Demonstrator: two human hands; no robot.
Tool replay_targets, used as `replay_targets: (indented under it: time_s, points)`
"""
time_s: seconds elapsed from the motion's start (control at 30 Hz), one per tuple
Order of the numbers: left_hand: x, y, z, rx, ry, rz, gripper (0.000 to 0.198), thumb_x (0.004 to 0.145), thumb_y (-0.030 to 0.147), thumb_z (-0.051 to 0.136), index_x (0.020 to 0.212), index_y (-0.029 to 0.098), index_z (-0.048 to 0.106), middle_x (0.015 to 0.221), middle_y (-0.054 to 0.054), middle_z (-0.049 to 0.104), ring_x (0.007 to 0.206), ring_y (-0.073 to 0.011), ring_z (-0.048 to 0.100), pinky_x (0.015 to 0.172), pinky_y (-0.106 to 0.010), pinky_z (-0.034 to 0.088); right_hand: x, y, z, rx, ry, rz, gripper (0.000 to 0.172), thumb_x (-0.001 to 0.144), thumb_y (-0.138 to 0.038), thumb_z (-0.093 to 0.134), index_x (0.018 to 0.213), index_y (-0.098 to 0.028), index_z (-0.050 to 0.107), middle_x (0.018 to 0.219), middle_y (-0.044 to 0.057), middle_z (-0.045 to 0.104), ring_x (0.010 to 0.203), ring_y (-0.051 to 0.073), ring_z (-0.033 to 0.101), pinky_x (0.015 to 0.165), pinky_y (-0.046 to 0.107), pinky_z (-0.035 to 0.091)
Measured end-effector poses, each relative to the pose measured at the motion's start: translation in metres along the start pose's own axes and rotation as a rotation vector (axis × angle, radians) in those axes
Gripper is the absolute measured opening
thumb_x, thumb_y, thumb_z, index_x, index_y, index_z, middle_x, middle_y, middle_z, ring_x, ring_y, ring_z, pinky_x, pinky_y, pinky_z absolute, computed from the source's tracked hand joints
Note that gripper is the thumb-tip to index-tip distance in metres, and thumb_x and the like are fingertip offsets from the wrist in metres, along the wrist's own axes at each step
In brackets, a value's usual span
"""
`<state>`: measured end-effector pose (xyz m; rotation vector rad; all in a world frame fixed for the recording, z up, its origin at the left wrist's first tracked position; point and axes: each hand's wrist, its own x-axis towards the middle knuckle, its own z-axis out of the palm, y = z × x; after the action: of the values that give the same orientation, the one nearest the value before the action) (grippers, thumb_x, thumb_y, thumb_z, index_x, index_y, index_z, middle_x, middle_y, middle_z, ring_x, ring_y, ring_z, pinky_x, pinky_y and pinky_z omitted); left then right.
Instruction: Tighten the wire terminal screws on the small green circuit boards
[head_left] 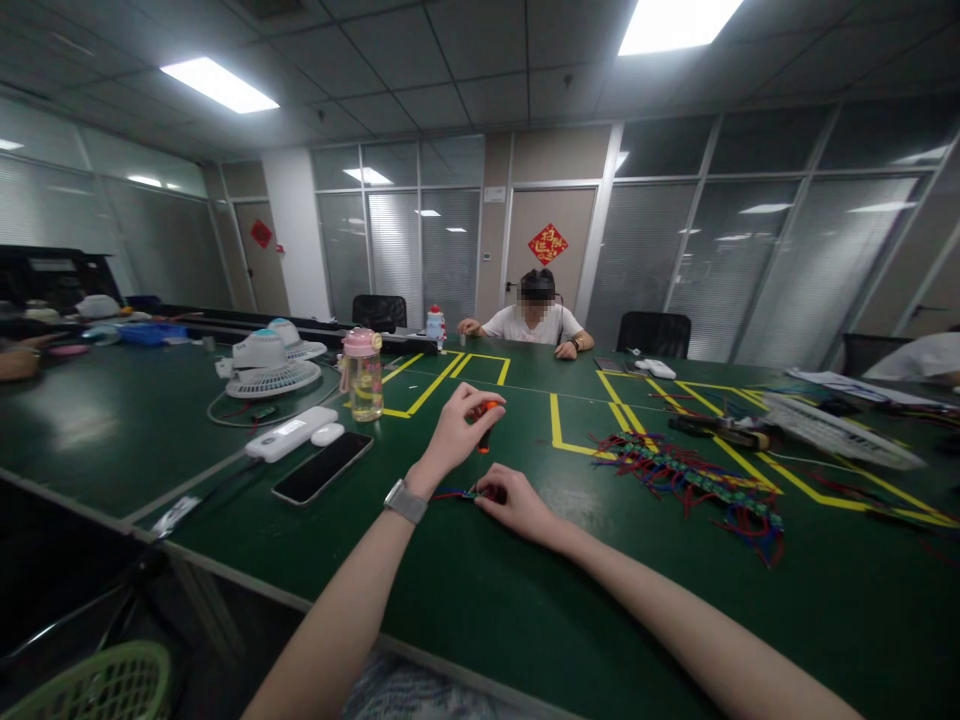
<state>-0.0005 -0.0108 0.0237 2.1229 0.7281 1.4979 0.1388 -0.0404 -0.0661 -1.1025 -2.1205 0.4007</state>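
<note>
Tabletop point(465, 600), board point(470, 492) in right grip point(517, 503)

Smooth bench point(465, 610) with a dull sheen; phone point(324, 468) glossy, glass-like in front; power strip point(292, 433) in smooth plastic; bottle point(367, 388) clear and shiny; wires point(449, 494) seemingly plastic-coated; watch band point(409, 503) matt, finely textured; basket point(112, 657) of perforated plastic.

Deep green right across the table point(480, 610), bright yellow tape point(581, 451) striping it! Orange and black on the tool point(486, 432), red and blue wires point(452, 493), pink lid point(362, 343)!
</note>
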Motion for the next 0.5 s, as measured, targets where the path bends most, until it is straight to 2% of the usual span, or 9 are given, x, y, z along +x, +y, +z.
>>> replay_targets:
  time_s: [0.13, 0.23, 0.3, 0.4, 0.5]
  points:
    - [-0.0036, -0.008, 0.0009, -0.197, 0.059, -0.051, 0.027, 0.087, 0.034, 0.047, 0.1, 0.019, 0.065, 0.101, -0.007, 0.059, 0.09, -0.016, 0.059, 0.077, -0.029, 0.049, -0.0031, 0.0013, 0.0012, 0.009, -0.002, -0.017, 0.01, 0.075, -0.012, 0.063, 0.084, -0.014, 0.067, 0.078, 0.002, 0.056, 0.067, 0.012, 0.052, 0.062, 0.023, 0.043]
    - [-0.0052, -0.0108, 0.0017, -0.342, 0.078, -0.13, 0.028, 0.082, 0.035, 0.054, 0.101, 0.016, 0.063, 0.092, -0.006, 0.063, 0.08, -0.016, 0.062, 0.074, -0.031, 0.051, -0.0041, 0.0007, 0.0011, 0.0, -0.002, -0.013, 0.011, 0.075, -0.012, 0.063, 0.084, -0.014, 0.067, 0.078, 0.002, 0.056, 0.067, 0.012, 0.052, 0.062, 0.023, 0.043]
    - [-0.0064, -0.0108, 0.0017, -0.271, 0.131, -0.118, 0.025, 0.078, 0.035, 0.061, 0.094, 0.016, 0.065, 0.088, -0.005, 0.062, 0.078, -0.0152, 0.061, 0.072, -0.029, 0.05, -0.0041, -0.0008, 0.0007, -0.003, -0.003, -0.007, 0.011, 0.075, -0.012, 0.063, 0.084, -0.014, 0.068, 0.079, 0.002, 0.056, 0.067, 0.012, 0.053, 0.063, 0.023, 0.043]
    - [-0.0073, -0.0087, -0.0003, -0.116, 0.182, -0.065, 0.021, 0.078, 0.035, 0.06, 0.089, 0.019, 0.068, 0.096, -0.005, 0.057, 0.089, -0.0154, 0.058, 0.075, -0.026, 0.048, -0.0034, -0.0036, -0.0006, -0.011, -0.003, 0.003, 0.011, 0.074, -0.012, 0.064, 0.084, -0.015, 0.068, 0.08, 0.003, 0.057, 0.069, 0.012, 0.053, 0.065, 0.023, 0.043]
    - [-0.007, -0.0068, -0.0019, -0.175, 0.091, -0.08, 0.027, 0.086, 0.034, 0.048, 0.102, 0.02, 0.066, 0.106, -0.007, 0.056, 0.097, -0.0167, 0.057, 0.081, -0.029, 0.049, -0.0027, -0.0052, -0.002, -0.014, -0.005, 0.02, 0.011, 0.073, -0.013, 0.065, 0.083, -0.015, 0.068, 0.079, 0.003, 0.058, 0.069, 0.012, 0.054, 0.065, 0.024, 0.043]
